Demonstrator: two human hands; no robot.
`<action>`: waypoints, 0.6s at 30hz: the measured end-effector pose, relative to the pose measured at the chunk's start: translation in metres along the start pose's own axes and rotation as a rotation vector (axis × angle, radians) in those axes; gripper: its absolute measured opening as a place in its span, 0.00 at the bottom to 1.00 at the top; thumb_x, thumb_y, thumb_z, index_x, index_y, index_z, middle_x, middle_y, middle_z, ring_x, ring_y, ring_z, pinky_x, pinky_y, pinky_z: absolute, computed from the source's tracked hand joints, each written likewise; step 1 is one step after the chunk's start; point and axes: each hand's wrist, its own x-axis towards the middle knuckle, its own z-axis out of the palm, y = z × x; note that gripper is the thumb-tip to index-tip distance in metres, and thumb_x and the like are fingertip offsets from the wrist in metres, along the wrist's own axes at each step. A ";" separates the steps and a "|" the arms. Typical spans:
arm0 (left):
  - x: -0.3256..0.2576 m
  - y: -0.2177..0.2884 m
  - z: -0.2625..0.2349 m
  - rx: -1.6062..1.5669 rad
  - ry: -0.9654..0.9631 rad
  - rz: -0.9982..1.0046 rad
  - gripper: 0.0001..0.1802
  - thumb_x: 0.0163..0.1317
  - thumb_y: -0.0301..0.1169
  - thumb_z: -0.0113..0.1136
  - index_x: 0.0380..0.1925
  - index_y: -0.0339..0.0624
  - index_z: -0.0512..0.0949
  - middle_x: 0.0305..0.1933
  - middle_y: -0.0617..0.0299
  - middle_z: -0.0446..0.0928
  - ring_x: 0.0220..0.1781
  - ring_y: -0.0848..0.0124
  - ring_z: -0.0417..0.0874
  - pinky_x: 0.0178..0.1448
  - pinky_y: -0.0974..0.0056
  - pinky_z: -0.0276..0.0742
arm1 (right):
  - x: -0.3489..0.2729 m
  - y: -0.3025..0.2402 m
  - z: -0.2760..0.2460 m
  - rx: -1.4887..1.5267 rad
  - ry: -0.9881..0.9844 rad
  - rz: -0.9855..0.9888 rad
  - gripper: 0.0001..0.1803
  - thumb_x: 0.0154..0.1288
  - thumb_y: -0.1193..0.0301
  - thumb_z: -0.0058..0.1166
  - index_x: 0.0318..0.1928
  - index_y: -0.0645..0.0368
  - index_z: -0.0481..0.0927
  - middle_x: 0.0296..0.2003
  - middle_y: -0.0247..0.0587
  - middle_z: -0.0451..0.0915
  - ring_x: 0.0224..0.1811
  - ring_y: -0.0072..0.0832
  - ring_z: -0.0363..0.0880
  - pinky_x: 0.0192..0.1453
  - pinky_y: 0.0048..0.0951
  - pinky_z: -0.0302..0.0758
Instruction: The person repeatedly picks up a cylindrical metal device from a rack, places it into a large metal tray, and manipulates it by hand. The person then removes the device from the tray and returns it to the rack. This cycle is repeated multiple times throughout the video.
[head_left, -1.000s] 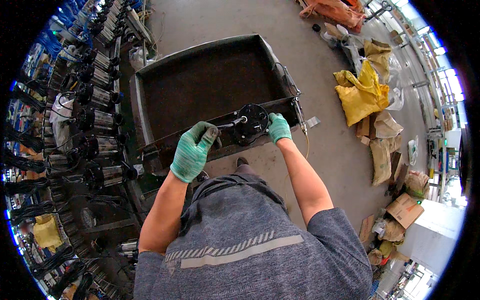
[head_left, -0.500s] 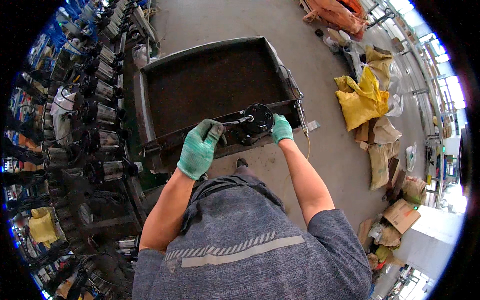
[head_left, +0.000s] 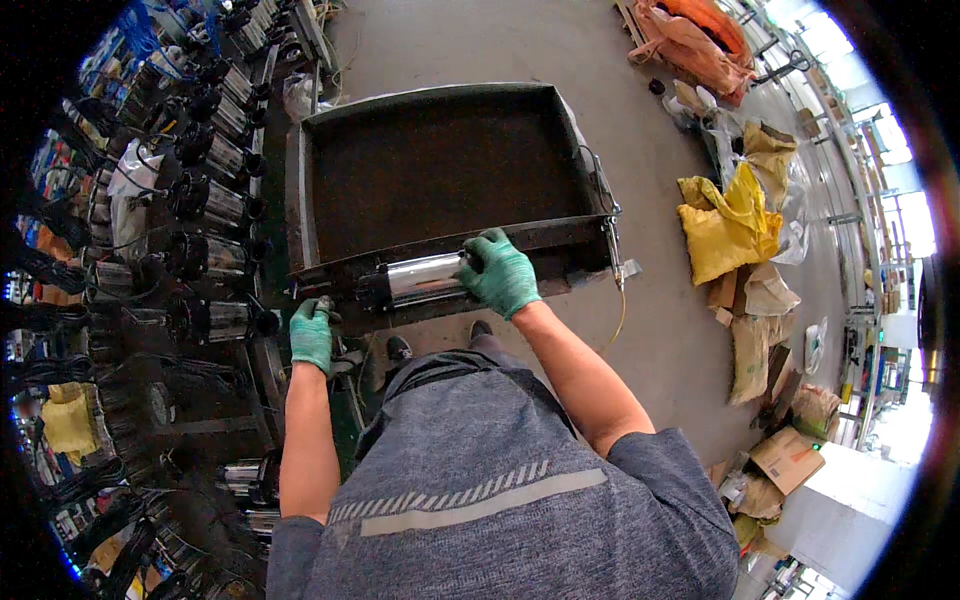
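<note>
Silver cylinder (head_left: 428, 279), black-ended: one, lying sideways at the near edge of a dark tub (head_left: 440, 165), worker's eleven o'clock. Right hand (head_left: 502, 276), green-gloved: grasping the cylinder's right end. Left hand (head_left: 312, 336), likewise gloved: cylinder's eight o'clock, fingers bent; from here I cannot tell whether it holds anything. Yellow sack (head_left: 722, 240): cylinder's three o'clock, on the floor (head_left: 640, 330).

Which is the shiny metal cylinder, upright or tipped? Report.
Tipped: the cylinder lies lengthwise, shiny side facing up, right hand at one end.
</note>
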 end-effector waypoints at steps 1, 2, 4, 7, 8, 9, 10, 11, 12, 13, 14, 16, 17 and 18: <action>0.004 -0.017 -0.002 0.079 0.057 0.081 0.13 0.77 0.38 0.57 0.41 0.40 0.82 0.30 0.61 0.83 0.24 0.74 0.77 0.25 0.65 0.68 | 0.001 -0.003 0.001 0.009 0.004 -0.009 0.15 0.62 0.60 0.64 0.46 0.50 0.85 0.49 0.45 0.81 0.46 0.50 0.85 0.49 0.47 0.83; 0.005 -0.028 -0.003 0.157 0.112 0.158 0.13 0.78 0.38 0.56 0.41 0.39 0.82 0.29 0.61 0.83 0.24 0.73 0.77 0.26 0.64 0.69 | 0.002 -0.003 0.003 0.015 0.007 -0.016 0.14 0.62 0.60 0.64 0.46 0.50 0.86 0.49 0.45 0.81 0.46 0.50 0.85 0.49 0.47 0.83; -0.020 0.061 -0.015 -0.151 -0.085 -0.192 0.12 0.77 0.38 0.57 0.42 0.41 0.82 0.31 0.64 0.83 0.24 0.75 0.77 0.27 0.67 0.71 | -0.001 0.029 0.002 0.043 0.115 -0.099 0.13 0.63 0.62 0.62 0.46 0.51 0.86 0.48 0.46 0.82 0.46 0.50 0.85 0.49 0.46 0.83; -0.040 0.104 -0.025 -0.402 -0.172 -0.133 0.10 0.76 0.38 0.59 0.43 0.43 0.82 0.33 0.69 0.83 0.26 0.79 0.77 0.27 0.70 0.70 | -0.011 0.074 -0.016 0.024 0.138 -0.015 0.14 0.65 0.66 0.59 0.50 0.51 0.86 0.50 0.49 0.82 0.48 0.49 0.84 0.50 0.46 0.82; -0.048 0.124 -0.023 -0.383 -0.242 -0.121 0.10 0.76 0.37 0.59 0.43 0.43 0.83 0.33 0.69 0.83 0.27 0.80 0.76 0.28 0.71 0.70 | -0.017 0.095 -0.020 -0.011 0.157 0.013 0.14 0.66 0.67 0.58 0.51 0.50 0.86 0.50 0.48 0.82 0.48 0.49 0.84 0.50 0.46 0.82; -0.053 0.146 -0.017 -0.364 -0.310 -0.107 0.10 0.76 0.37 0.59 0.43 0.43 0.83 0.33 0.69 0.83 0.28 0.80 0.76 0.30 0.72 0.70 | -0.022 0.113 -0.024 -0.078 0.175 0.051 0.14 0.66 0.67 0.58 0.52 0.49 0.86 0.50 0.48 0.82 0.47 0.50 0.84 0.50 0.47 0.82; -0.058 0.161 -0.009 -0.345 -0.362 -0.096 0.10 0.76 0.37 0.59 0.43 0.43 0.83 0.34 0.69 0.83 0.30 0.81 0.76 0.31 0.73 0.70 | -0.024 0.127 -0.023 -0.139 0.184 0.078 0.15 0.66 0.67 0.58 0.52 0.48 0.85 0.49 0.47 0.81 0.47 0.50 0.84 0.49 0.47 0.82; -0.058 0.160 0.011 -0.335 -0.417 -0.026 0.11 0.75 0.38 0.61 0.45 0.44 0.83 0.35 0.70 0.82 0.30 0.82 0.75 0.31 0.73 0.69 | -0.022 0.140 -0.017 -0.210 0.151 0.132 0.15 0.67 0.66 0.58 0.53 0.46 0.85 0.49 0.47 0.81 0.47 0.50 0.84 0.48 0.48 0.82; -0.056 0.160 0.031 -0.322 -0.470 0.044 0.11 0.74 0.39 0.63 0.46 0.45 0.82 0.37 0.70 0.81 0.30 0.83 0.74 0.32 0.73 0.67 | -0.020 0.152 -0.007 -0.266 0.101 0.170 0.15 0.67 0.66 0.58 0.54 0.46 0.85 0.49 0.47 0.80 0.47 0.50 0.84 0.48 0.48 0.82; -0.056 0.172 0.051 -0.347 -0.513 0.075 0.11 0.75 0.40 0.62 0.44 0.44 0.82 0.36 0.70 0.81 0.29 0.83 0.72 0.32 0.73 0.66 | -0.020 0.167 0.001 -0.323 0.059 0.219 0.16 0.67 0.66 0.58 0.54 0.45 0.85 0.50 0.47 0.80 0.47 0.51 0.84 0.48 0.49 0.82; -0.056 0.183 0.067 -0.369 -0.556 0.108 0.12 0.76 0.40 0.61 0.43 0.43 0.83 0.35 0.70 0.82 0.28 0.84 0.70 0.31 0.73 0.65 | -0.020 0.174 0.005 -0.377 0.019 0.268 0.16 0.67 0.66 0.58 0.55 0.45 0.84 0.50 0.48 0.80 0.47 0.51 0.84 0.48 0.49 0.82; -0.054 0.199 0.080 -0.369 -0.664 0.075 0.14 0.76 0.42 0.61 0.42 0.43 0.83 0.33 0.71 0.82 0.27 0.84 0.69 0.31 0.73 0.64 | -0.020 0.175 0.010 -0.332 0.011 0.351 0.17 0.68 0.66 0.56 0.57 0.46 0.83 0.52 0.49 0.79 0.47 0.53 0.84 0.49 0.50 0.82; -0.050 0.197 0.084 -0.337 -0.635 0.173 0.15 0.75 0.44 0.61 0.42 0.44 0.83 0.31 0.72 0.82 0.26 0.84 0.69 0.30 0.74 0.64 | -0.023 0.182 0.014 -0.342 0.033 0.319 0.17 0.68 0.66 0.56 0.56 0.46 0.82 0.53 0.50 0.79 0.47 0.54 0.84 0.49 0.50 0.82; -0.050 0.195 0.084 -0.347 -0.634 0.154 0.14 0.75 0.44 0.61 0.42 0.45 0.84 0.31 0.72 0.82 0.26 0.84 0.69 0.30 0.74 0.64 | -0.025 0.189 0.017 -0.353 0.055 0.286 0.16 0.69 0.67 0.55 0.56 0.47 0.82 0.53 0.50 0.79 0.47 0.54 0.84 0.49 0.51 0.82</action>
